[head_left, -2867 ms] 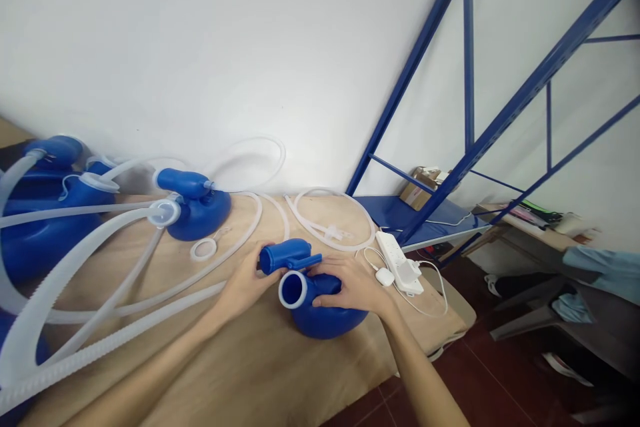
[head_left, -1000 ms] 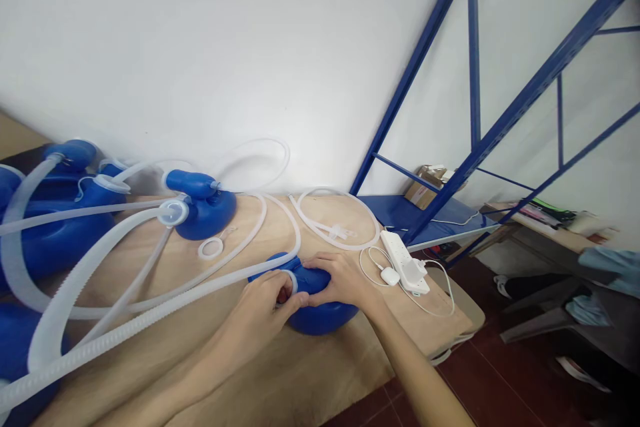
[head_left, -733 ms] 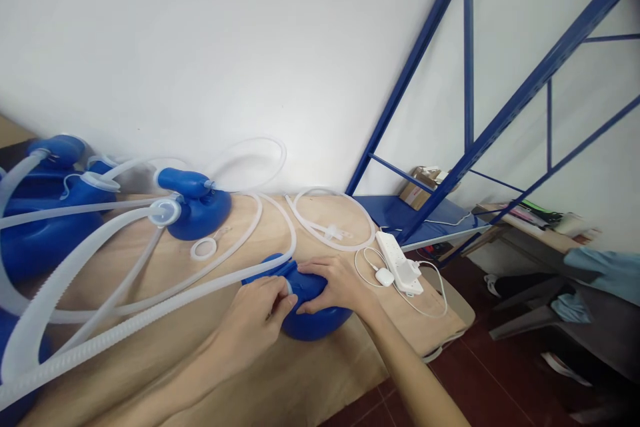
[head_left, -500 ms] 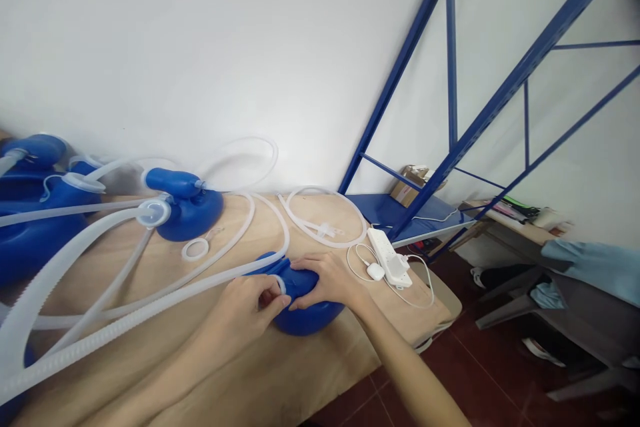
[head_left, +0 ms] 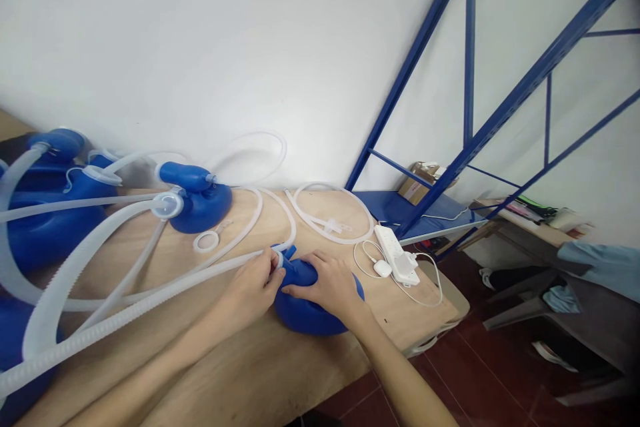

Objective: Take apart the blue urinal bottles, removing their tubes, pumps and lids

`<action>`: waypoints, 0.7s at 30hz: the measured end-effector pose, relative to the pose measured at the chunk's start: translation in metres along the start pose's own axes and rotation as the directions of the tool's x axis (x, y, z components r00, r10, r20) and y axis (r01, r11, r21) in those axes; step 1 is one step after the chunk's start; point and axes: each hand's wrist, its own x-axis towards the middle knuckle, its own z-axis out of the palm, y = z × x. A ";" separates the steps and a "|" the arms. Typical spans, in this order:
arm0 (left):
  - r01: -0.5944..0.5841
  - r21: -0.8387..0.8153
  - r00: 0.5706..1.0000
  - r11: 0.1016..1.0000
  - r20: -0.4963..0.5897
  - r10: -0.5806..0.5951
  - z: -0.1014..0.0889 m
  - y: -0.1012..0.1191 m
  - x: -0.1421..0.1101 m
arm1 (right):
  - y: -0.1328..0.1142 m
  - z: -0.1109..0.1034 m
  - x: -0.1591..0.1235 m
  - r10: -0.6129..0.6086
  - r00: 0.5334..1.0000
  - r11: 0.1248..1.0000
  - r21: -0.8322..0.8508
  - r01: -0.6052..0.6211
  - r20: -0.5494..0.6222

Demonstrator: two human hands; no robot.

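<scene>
**Close Work, Two-Handed**

My left hand pinches the white collar at the mouth of a blue bottle, thumb set against fingers, while my right hand wraps over the neck, gripping it with the thumb on the near side. The bottle rests on the table, toward its right end. It looks hollow and light, of stiff, smooth plastic that could slip (the bulging body most of all), so the narrow neck seems the surer hold. Just beyond my left hand, a ribbed hose runs off leftward; farther out are a loose white ring, a coiled tube, a power strip and, far left, more blue bottles.
</scene>
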 end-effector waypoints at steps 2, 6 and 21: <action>0.006 -0.011 1.000 1.000 0.009 -0.006 0.000 0.000 0.000 | 0.000 0.002 -0.001 -0.003 1.000 1.000 -0.010 0.002 -0.013; 0.016 -0.047 0.999 0.999 0.047 -0.014 0.000 -0.001 0.002 | 0.002 0.006 -0.003 -0.035 0.999 0.999 -0.021 0.034 -0.033; 0.084 -0.159 0.984 0.984 0.169 -0.057 -0.009 0.002 -0.004 | 0.008 0.007 -0.007 -0.133 0.988 0.991 -0.005 0.133 -0.077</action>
